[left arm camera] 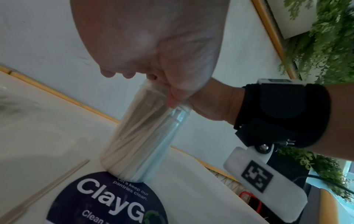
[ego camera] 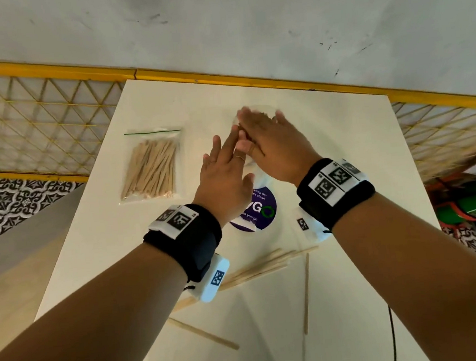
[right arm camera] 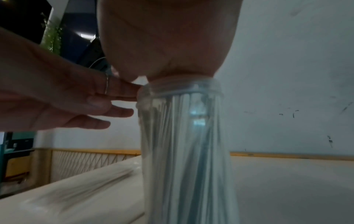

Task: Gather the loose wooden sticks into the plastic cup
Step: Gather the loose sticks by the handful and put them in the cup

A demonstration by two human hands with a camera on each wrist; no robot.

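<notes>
A clear plastic cup (right arm camera: pixel 184 151) stands upright on the white table (ego camera: pixel 343 148), packed with wooden sticks. In the head view most of the cup (ego camera: pixel 254 171) is hidden under my hands. My right hand (ego camera: pixel 267 137) lies flat on its mouth, fingers straight, palm (right arm camera: pixel 168 45) on the rim. My left hand (ego camera: pixel 223 158) reaches in from the left, its straight fingers (right arm camera: pixel 122 91) touching the cup's side just below the rim. Loose sticks lie near the front edge: a cluster (ego camera: pixel 256 268), one alone (ego camera: pixel 307 292), another (ego camera: pixel 204 333).
A zip bag of wooden sticks (ego camera: pixel 150 165) lies flat to the left of the cup. A round dark sticker (ego camera: pixel 262 212) is on the table by the cup's base. A black cable (ego camera: pixel 393 336) runs off the near edge. A yellow railing (ego camera: pixel 222 78) borders the far side.
</notes>
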